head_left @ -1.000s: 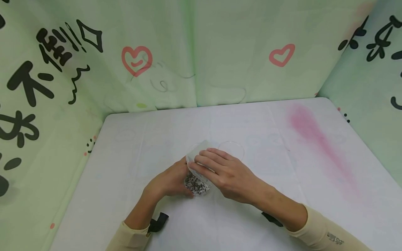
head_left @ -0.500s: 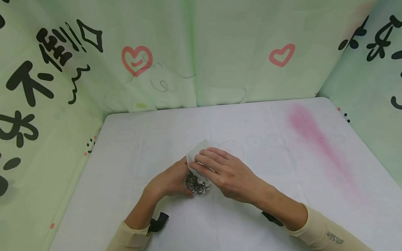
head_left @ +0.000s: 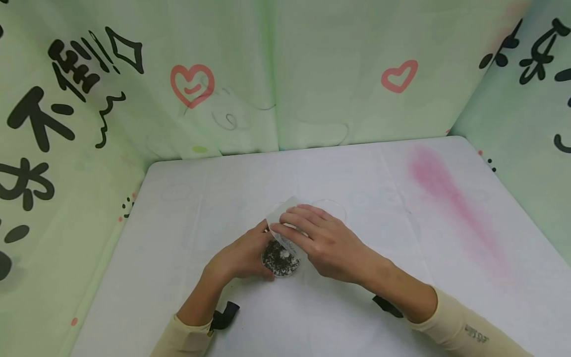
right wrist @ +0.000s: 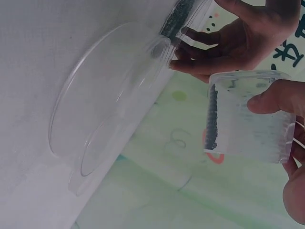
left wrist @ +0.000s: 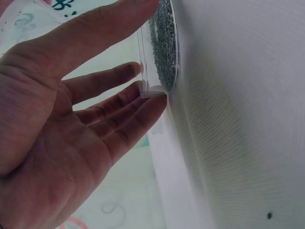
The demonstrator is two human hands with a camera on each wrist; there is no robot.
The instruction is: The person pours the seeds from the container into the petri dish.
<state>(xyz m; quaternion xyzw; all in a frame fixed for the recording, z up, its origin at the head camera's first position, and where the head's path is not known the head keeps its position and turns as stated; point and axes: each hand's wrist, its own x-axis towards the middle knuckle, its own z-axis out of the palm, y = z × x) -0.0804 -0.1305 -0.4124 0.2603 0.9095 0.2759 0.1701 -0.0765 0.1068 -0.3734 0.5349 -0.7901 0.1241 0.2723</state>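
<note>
My left hand [head_left: 245, 255] grips a clear round container [head_left: 281, 260] low on the table, thumb on one side and fingers on the other. Black and white granules cover its bottom; the left wrist view shows this grey-black layer [left wrist: 164, 52] behind the transparent wall. Above it, my right hand [head_left: 327, 243] holds a clear plastic tub [right wrist: 243, 124] tilted, its mouth toward the container. In the right wrist view the thumb presses the tub's side, and dark granules [right wrist: 213, 119] lie along one end. The tub's far part is hidden behind my right fingers in the head view.
Behind the hands, thin clear round lids [right wrist: 71, 90] lie on the white-covered table [head_left: 366, 317]; one lid's edge [head_left: 343, 210] shows past my right hand. A pink stain [head_left: 455, 198] marks the cloth at right. Green printed curtains [head_left: 334, 74] enclose the table.
The granules in the container look darker, with more black among the white. My right hand and the tub have shifted slightly away from me, while my left hand stays in place.
</note>
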